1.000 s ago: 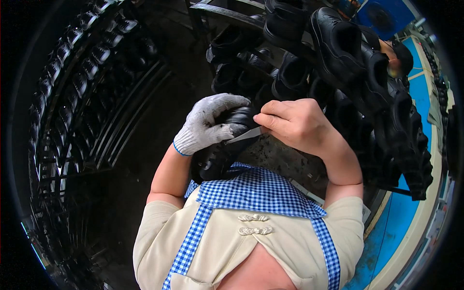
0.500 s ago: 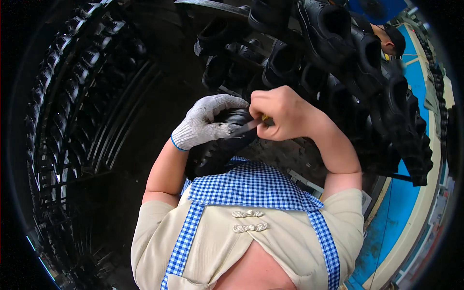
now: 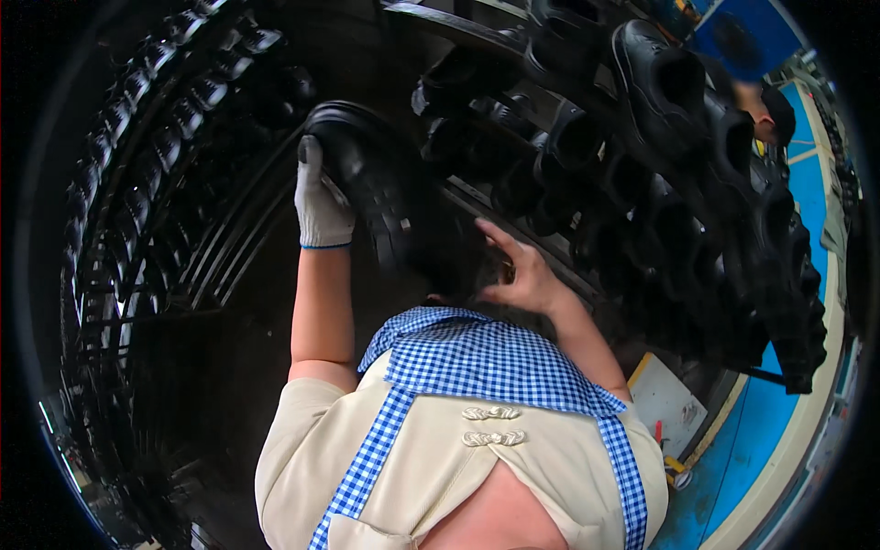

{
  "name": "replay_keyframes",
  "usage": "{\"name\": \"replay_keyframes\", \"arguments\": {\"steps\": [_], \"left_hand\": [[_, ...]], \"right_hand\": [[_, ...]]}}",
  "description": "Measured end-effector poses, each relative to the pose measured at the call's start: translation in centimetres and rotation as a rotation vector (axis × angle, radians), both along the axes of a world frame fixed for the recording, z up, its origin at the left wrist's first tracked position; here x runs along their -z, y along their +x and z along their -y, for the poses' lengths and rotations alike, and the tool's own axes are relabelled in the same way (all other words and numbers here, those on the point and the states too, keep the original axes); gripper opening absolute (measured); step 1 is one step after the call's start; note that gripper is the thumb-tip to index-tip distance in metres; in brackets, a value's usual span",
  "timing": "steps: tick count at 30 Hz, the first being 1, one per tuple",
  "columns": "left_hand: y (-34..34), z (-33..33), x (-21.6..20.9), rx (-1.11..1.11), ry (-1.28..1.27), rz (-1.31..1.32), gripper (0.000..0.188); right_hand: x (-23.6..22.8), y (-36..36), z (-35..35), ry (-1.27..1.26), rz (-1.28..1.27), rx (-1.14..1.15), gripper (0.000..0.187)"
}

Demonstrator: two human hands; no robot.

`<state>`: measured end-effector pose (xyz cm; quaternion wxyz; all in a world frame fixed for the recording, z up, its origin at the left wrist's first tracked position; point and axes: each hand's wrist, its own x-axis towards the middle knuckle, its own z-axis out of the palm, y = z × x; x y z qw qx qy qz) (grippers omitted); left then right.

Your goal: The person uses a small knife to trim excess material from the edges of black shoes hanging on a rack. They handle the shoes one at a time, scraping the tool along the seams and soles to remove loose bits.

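A black shoe with a glossy toe is held up in front of my apron, its toe pointing away and to the left. My left hand, in a whitish knit glove with a blue cuff edge, grips it along the left side near the toe. My bare right hand is at the near right end of the shoe, thumb and index finger spread apart. A small yellowish bit shows within its curled fingers, matching the knife's yellow part; the blade is not visible. Whether those fingers touch the shoe is unclear.
A rack of black shoes rises ahead and to the right. Another shoe rack curves along the left. A blue surface with a pale edge runs down the right, past a whitish board. Another person is at the far right.
The shoe has been raised away from my body, its toe now showing. My left hand has shifted left to its side. My right hand has moved lower and spread its thumb and index finger; the blade has left sight.
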<state>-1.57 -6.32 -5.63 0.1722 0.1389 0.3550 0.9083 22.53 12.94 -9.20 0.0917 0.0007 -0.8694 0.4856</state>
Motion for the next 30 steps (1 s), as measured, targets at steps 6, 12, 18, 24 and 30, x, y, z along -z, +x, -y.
{"name": "replay_keyframes", "arguments": {"steps": [6,12,18,24,30], "left_hand": [[-0.2,-0.2,1.7,-0.015,0.181,0.315,0.05],[-0.9,0.6,1.8,-0.046,-0.017,0.106,0.044],[-1.2,1.3,1.6,0.024,-0.101,0.131,0.05],[0.2,0.5,0.2,0.038,0.064,0.116,0.048],[3.1,-1.3,-0.6,0.335,0.005,-0.017,0.066]], "right_hand": [[-0.9,-0.3,2.0,0.299,-0.399,0.046,0.096],[-2.3,0.2,1.4,-0.54,-0.13,0.048,0.089],[-1.3,-0.4,-0.9,-1.115,-0.013,-0.025,0.071],[-3.4,-1.8,0.3,-0.924,-0.202,0.044,0.064],[-7.9,-9.6,0.8,-0.605,-0.616,0.187,0.089]]}}
